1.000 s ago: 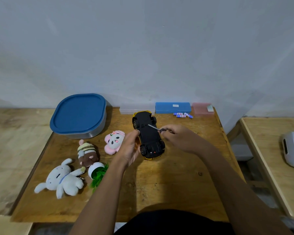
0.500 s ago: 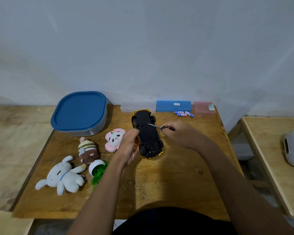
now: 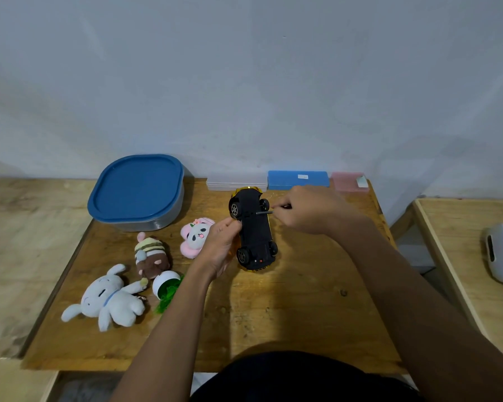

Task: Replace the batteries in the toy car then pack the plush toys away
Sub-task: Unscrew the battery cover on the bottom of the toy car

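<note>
With the left hand (image 3: 219, 248) gripping the overturned toy car (image 3: 254, 233) toward the back of the desk (image 3: 288, 314) and the right hand (image 3: 308, 210) pinching a small screwdriver (image 3: 264, 212) against its underside, the tip could slip off if the car rocks.

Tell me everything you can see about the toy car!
The toy car lies upside down on the wooden table, black plastic-looking underside up, shiny gold body peeking out beneath. Four dark wheels show. The left hand holds its side; the right hand holds a small screwdriver, tip against the underside near the far wheels.
</note>
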Demonstrator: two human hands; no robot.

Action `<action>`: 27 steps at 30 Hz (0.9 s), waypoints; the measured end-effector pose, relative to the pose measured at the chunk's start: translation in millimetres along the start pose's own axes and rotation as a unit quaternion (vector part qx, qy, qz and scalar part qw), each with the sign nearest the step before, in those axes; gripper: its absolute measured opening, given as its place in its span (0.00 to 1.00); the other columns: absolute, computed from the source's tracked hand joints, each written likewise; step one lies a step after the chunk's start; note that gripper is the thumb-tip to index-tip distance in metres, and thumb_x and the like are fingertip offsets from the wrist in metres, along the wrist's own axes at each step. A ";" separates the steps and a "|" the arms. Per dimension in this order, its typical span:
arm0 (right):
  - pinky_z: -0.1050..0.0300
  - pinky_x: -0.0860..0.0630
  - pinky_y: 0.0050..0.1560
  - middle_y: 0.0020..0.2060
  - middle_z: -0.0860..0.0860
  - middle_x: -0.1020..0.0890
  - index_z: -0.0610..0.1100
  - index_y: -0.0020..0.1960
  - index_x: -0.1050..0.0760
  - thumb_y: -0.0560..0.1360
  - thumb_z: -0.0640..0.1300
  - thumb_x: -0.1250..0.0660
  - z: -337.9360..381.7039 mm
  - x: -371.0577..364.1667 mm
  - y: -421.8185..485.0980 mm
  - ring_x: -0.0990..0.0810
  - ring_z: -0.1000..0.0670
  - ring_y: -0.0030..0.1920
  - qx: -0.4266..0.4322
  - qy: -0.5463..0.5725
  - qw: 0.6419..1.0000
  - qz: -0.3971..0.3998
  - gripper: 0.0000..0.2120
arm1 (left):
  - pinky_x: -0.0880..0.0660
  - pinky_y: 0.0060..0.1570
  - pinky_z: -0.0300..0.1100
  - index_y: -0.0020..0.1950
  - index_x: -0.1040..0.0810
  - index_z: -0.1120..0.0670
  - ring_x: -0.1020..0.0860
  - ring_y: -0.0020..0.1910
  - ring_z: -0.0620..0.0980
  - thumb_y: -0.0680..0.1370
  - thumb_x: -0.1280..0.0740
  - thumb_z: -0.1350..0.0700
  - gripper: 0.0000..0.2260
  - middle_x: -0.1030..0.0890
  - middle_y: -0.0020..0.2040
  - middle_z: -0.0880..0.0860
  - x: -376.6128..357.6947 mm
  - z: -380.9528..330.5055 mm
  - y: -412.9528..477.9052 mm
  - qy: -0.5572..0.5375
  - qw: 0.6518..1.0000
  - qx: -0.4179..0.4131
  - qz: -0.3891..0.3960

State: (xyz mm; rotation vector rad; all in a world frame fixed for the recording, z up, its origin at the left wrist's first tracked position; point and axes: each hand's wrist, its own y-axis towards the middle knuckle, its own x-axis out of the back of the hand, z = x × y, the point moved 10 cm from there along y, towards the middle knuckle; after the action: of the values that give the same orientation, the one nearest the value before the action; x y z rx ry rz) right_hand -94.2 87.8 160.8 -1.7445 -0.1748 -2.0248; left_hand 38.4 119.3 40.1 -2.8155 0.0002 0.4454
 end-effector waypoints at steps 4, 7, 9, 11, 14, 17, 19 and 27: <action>0.57 0.33 0.32 0.33 0.49 0.24 0.43 0.40 0.25 0.79 0.50 0.47 -6.5 0.8 9.8 0.25 0.48 0.36 -0.019 -0.008 1.000 -0.017 0.18 | 0.22 0.37 0.39 0.45 0.21 0.57 0.19 0.39 0.45 0.79 0.37 0.63 0.07 0.17 0.37 0.49 1.5 -3.2 0.7 0.014 1.000 -0.015 0.002; 0.56 0.26 0.38 0.38 0.49 0.17 0.46 0.47 0.19 0.79 0.52 0.43 -5.9 4.7 10.8 0.21 0.49 0.38 -0.020 0.006 0.999 -0.040 0.16 | 0.22 0.40 0.40 0.47 0.20 0.57 0.19 0.42 0.48 0.80 0.37 0.63 0.07 0.16 0.40 0.51 3.4 -4.0 1.7 0.017 1.000 -0.016 -0.001; 0.55 0.25 0.39 0.40 0.50 0.17 0.47 0.49 0.18 0.79 0.52 0.41 -2.2 4.4 10.0 0.20 0.49 0.40 -0.018 0.016 0.999 -0.042 0.14 | 0.21 0.41 0.42 0.49 0.19 0.57 0.18 0.43 0.48 0.80 0.37 0.63 0.07 0.16 0.42 0.52 5.6 -2.4 2.9 0.018 1.000 -0.010 -0.006; 0.56 0.26 0.40 0.46 0.53 0.17 0.50 0.53 0.18 0.79 0.51 0.38 1.0 5.0 9.5 0.20 0.50 0.45 -0.009 0.021 0.999 -0.049 0.11 | 0.21 0.46 0.45 0.51 0.20 0.58 0.18 0.45 0.50 0.80 0.38 0.63 0.08 0.16 0.44 0.54 8.4 -2.6 2.8 0.022 1.000 -0.007 -0.016; 0.56 0.31 0.42 0.52 0.55 0.22 0.56 0.60 0.22 0.78 0.51 0.34 7.2 6.4 9.5 0.22 0.50 0.52 0.018 0.003 0.998 -0.066 0.11 | 0.20 0.47 0.45 0.51 0.20 0.59 0.17 0.45 0.50 0.80 0.38 0.63 0.07 0.15 0.44 0.54 10.0 -2.6 2.0 0.025 0.999 -0.007 -0.019; 0.55 0.27 0.45 0.52 0.53 0.20 0.52 0.62 0.24 0.77 0.55 0.34 1.7 2.2 11.7 0.21 0.48 0.52 -0.004 -0.016 0.999 -0.045 0.15 | 0.22 0.36 0.38 0.44 0.22 0.57 0.19 0.36 0.44 0.81 0.40 0.64 0.09 0.17 0.35 0.49 7.4 -6.7 -1.0 0.022 1.000 -0.010 -0.018; 0.55 0.27 0.41 0.42 0.51 0.20 0.47 0.54 0.22 0.77 0.60 0.38 -1.2 -1.5 12.5 0.21 0.47 0.44 -0.021 -0.048 0.998 -0.020 0.18 | 0.24 0.34 0.37 0.44 0.23 0.56 0.20 0.35 0.44 0.81 0.41 0.64 0.10 0.18 0.34 0.48 6.1 -9.0 -0.7 0.023 1.000 -0.016 -0.014; 0.56 0.31 0.39 0.42 0.54 0.20 0.54 0.51 0.22 0.78 0.55 0.39 2.3 12.2 10.6 0.22 0.49 0.43 0.022 -0.062 0.996 -0.061 0.09 | 0.23 0.36 0.38 0.48 0.22 0.57 0.18 0.38 0.44 0.81 0.40 0.64 0.08 0.16 0.38 0.49 6.0 -13.5 -0.8 0.015 1.000 -0.019 -0.010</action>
State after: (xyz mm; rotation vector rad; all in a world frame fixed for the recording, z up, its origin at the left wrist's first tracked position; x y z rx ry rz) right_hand -88.8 76.2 170.8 -1.8741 -0.3717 -1.9807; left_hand 48.3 116.5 50.8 -2.8557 -0.0309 0.4025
